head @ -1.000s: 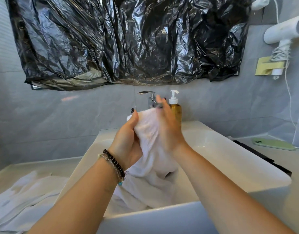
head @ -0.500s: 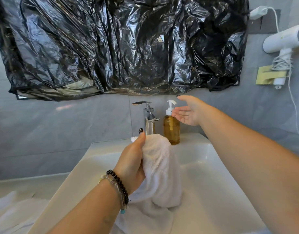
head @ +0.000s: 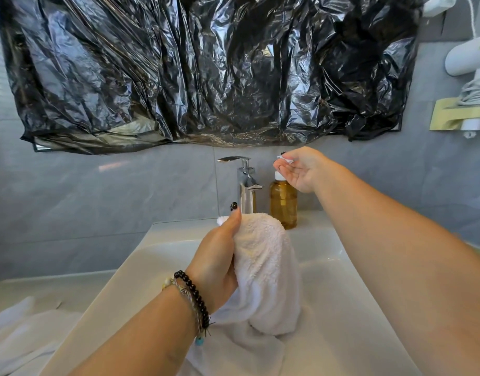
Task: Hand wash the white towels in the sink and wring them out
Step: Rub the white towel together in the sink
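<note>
Left hand [head: 219, 263] grips white towel [head: 266, 270] over sink [head: 341, 256]; thumb up along towel's near side, bunched fold rising above fist, rest draped right and down into basin; right hand [head: 301, 169] apart from towel, fingers straight, palm at white pump head of amber soap dispenser [head: 283, 204]; chrome faucet [head: 245, 183] just left of dispenser; more white towels [head: 24, 340] on counter left of sink.

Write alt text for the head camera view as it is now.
Over a white sink, a person's left hand grips a bunched white towel while the right hand rests on the pump of an amber soap bottle beside the chrome faucet. Black plastic sheeting covers the wall above.
</note>
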The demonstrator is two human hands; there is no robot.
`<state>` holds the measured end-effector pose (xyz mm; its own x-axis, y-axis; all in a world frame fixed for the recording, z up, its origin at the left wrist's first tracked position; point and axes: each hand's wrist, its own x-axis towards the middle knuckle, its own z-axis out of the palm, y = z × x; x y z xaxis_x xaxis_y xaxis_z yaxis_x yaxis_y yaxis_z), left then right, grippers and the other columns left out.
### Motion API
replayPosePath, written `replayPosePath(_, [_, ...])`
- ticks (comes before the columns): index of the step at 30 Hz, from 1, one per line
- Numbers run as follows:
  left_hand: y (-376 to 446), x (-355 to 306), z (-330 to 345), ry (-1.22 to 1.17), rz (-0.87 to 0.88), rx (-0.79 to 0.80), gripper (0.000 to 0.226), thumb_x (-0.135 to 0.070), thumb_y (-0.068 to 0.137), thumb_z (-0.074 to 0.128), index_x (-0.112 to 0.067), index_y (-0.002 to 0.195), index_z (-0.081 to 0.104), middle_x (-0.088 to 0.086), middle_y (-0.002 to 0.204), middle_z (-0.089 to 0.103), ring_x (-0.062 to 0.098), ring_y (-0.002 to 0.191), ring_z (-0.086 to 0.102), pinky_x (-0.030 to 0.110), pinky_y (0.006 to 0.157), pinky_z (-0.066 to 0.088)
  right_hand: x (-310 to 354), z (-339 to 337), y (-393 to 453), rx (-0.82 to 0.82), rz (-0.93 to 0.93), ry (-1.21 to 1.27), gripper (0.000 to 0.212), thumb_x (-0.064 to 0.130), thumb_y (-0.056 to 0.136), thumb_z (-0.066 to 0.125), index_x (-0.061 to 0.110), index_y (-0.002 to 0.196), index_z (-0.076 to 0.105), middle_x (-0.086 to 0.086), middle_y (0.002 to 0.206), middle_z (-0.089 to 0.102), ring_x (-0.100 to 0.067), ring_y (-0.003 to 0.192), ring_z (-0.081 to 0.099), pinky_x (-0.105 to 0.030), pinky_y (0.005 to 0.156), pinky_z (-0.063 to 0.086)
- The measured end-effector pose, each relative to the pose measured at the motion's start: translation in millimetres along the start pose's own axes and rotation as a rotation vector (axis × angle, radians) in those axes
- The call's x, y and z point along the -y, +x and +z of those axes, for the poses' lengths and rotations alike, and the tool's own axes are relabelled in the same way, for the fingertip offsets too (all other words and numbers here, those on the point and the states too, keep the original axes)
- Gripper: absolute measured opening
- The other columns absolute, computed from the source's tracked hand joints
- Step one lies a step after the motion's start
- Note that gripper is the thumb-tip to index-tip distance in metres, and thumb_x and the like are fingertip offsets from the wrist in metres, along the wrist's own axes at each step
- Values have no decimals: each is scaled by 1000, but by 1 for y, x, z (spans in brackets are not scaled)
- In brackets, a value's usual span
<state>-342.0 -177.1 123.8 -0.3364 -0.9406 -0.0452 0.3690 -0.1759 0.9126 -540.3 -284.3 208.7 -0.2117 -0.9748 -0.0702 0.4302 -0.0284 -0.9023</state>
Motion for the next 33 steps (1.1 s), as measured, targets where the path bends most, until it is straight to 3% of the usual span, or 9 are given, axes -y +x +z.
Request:
replayPosePath(6, [-2, 0, 0, -11, 3, -6, 48, -44, 100, 46, -3, 102, 72, 15, 99, 76, 25, 88, 75, 38, 83, 53, -1, -1, 1, 5, 3, 28, 18, 8, 95, 56, -6, 85, 61, -10, 56, 68, -16, 44, 66, -18, 55, 55])
replayPosePath(11, [-8, 0, 0, -17, 5, 3, 48, -44, 100, 46, -3, 100, 72, 15, 99, 76, 25, 88, 75, 38, 83, 53, -3, -1, -3, -2, 0, 35, 17, 9, 95, 56, -4, 85, 61, -10, 73, 67, -15, 45, 67, -17, 54, 54])
replayPosePath(17, [-14, 1, -2, -17, -11, 12, 51, -45, 100, 46, -2, 110, 70, 16, 104, 75, 28, 100, 72, 40, 93, 53, -4, 0, -4, -26, 11, 14, 15, 10, 94, 57, -3, 88, 61, -8, 56, 69, -15, 54, 68, -17, 51, 55])
replayPosePath(20, [-15, 1, -2, -18, -13, 7, 50, -45, 100, 45, -3, 107, 71, 15, 102, 76, 27, 99, 73, 41, 93, 53, -5, 0, -5, -33, 6, 14, 15, 11, 94, 58, -3, 90, 62, -8, 66, 69, -15, 50, 68, -17, 50, 55])
replayPosePath(26, [-18, 2, -2, -20, -29, 26, 50, -45, 100, 46, -3, 106, 71, 15, 101, 76, 27, 99, 72, 41, 95, 52, -7, 1, -7, -46, 4, -22, 18, 13, 96, 55, -2, 87, 60, -7, 76, 64, -13, 65, 64, -16, 60, 53])
replayPosePath(29, [-17, 3, -3, -23, -31, 23, 50, -45, 100, 46, -3, 104, 72, 15, 100, 76, 27, 97, 73, 40, 93, 53, -8, 3, -6, -59, 3, -38, 19, 13, 97, 53, -1, 86, 59, -6, 75, 61, -12, 63, 63, -16, 62, 53])
replayPosePath(33, [-17, 3, -5, -4, -18, 24, 49, -46, 101, 45, -4, 100, 72, 15, 98, 76, 25, 93, 74, 39, 88, 54, -8, 3, -5, -52, 7, -66, 17, 13, 97, 53, -3, 95, 58, -7, 78, 62, -11, 46, 64, -17, 55, 54])
